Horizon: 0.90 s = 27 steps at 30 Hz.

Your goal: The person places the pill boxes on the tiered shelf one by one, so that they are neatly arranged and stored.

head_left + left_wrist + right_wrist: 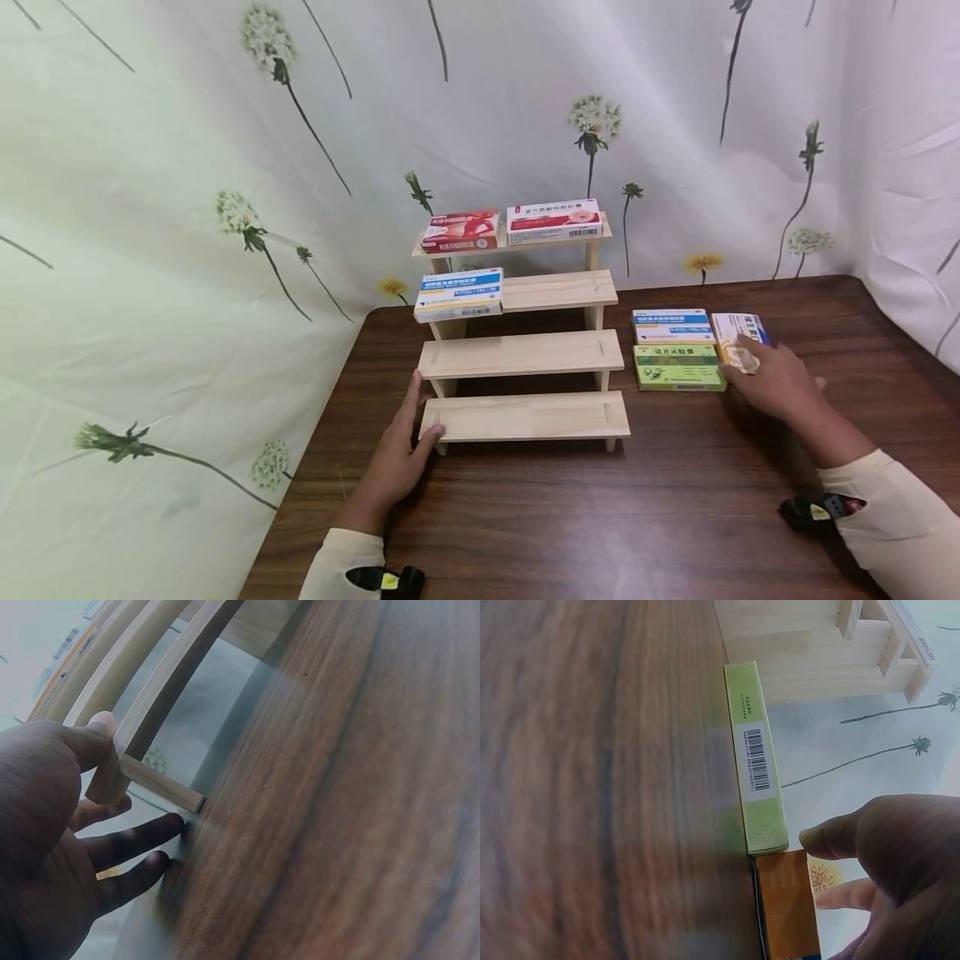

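Note:
A stepped wooden rack [525,417] stands on the table. At its lower left corner my left hand [397,462] holds the end of the lowest board, thumb on top and the index finger at its side; the other fingers extend below the board in the left wrist view. My right hand [783,383] reaches over a white medicine box [738,323] with an orange end [787,907], index fingertip on its top and thumb by its near corner. Left of that box lie a green medicine box [678,367] and a blue-and-white medicine box [672,325], side by side.
On the rack's top step sit a red medicine box [461,231] and a white-and-red medicine box [555,221]. Another blue-and-white box [459,293] lies on the step below, at its left. Behind the brown table [555,517] hangs a dandelion-print cloth [480,108].

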Tool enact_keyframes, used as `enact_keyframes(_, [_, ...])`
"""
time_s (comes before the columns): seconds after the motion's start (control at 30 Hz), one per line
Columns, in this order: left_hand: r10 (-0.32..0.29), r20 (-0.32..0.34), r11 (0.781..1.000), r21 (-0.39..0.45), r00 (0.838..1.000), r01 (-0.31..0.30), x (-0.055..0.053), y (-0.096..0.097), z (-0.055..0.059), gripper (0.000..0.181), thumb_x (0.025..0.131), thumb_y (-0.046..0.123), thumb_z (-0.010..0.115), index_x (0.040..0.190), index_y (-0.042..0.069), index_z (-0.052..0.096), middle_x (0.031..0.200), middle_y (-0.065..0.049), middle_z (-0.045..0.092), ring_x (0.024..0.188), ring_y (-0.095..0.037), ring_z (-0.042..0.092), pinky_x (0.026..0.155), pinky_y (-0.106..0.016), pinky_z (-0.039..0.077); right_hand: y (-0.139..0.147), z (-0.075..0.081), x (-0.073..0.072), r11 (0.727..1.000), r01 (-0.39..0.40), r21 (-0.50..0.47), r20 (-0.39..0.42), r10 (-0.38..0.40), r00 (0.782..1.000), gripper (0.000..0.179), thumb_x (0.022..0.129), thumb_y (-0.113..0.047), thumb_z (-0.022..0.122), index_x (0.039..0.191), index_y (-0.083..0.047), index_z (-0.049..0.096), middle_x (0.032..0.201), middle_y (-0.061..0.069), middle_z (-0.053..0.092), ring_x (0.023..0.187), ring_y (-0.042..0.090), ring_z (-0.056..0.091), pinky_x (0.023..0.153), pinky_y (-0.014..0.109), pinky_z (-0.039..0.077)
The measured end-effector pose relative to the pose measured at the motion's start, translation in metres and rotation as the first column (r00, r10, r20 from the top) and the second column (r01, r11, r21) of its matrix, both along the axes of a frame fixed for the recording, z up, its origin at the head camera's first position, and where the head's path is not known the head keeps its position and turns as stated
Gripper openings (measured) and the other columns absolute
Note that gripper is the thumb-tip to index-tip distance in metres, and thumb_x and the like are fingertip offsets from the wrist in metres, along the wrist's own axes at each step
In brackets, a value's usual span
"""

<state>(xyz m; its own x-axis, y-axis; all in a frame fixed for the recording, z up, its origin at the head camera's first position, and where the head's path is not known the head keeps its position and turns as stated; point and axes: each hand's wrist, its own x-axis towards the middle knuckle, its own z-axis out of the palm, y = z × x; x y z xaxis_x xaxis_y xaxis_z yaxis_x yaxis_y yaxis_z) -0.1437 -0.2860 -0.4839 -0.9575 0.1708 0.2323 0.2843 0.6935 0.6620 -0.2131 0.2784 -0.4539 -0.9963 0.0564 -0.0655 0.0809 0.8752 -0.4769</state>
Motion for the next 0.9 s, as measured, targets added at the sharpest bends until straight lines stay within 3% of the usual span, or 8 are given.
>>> enact_keyframes(0.17, [-0.002,0.004,1.0,0.004,1.0,0.002,-0.0008,-0.0008,0.0002,0.091,0.113,0.022,0.063,0.178,0.023,0.0,0.17,-0.027,0.044,0.158,-0.048,0.044,0.123,-0.07,0.038,0.002,-0.0033,-0.0005,1.0,-0.006,0.014,0.015,0.006,1.0,0.079,0.11,-0.052,0.054,0.165,0.002,0.036,0.152,0.052,0.039,0.132,0.071,0.046,0.094,0.096,0.029])
enact_keyframes(0.5, [-0.001,0.012,1.0,0.0,1.0,0.001,0.0008,0.0008,0.0019,0.09,0.113,0.023,0.062,0.178,0.022,0.0,0.171,-0.028,0.042,0.158,-0.049,0.043,0.124,-0.071,0.037,0.0019,-0.0006,0.0007,1.0,0.005,0.026,0.055,-0.006,0.998,0.083,0.109,-0.057,0.052,0.168,-0.002,0.033,0.155,0.052,0.034,0.134,0.073,0.043,0.096,0.097,0.028])
enact_keyframes(0.9, [0.007,0.019,1.0,-0.004,1.0,-0.007,-0.0007,0.0,0.0009,0.09,0.113,0.023,0.062,0.178,0.023,0.0,0.173,-0.027,0.04,0.157,-0.048,0.045,0.123,-0.069,0.04,0.0052,-0.0023,-0.0002,0.999,0.002,0.047,0.031,-0.004,1.0,0.08,0.109,-0.053,0.056,0.168,-0.003,0.035,0.149,0.054,0.039,0.124,0.071,0.05,0.085,0.081,0.045])
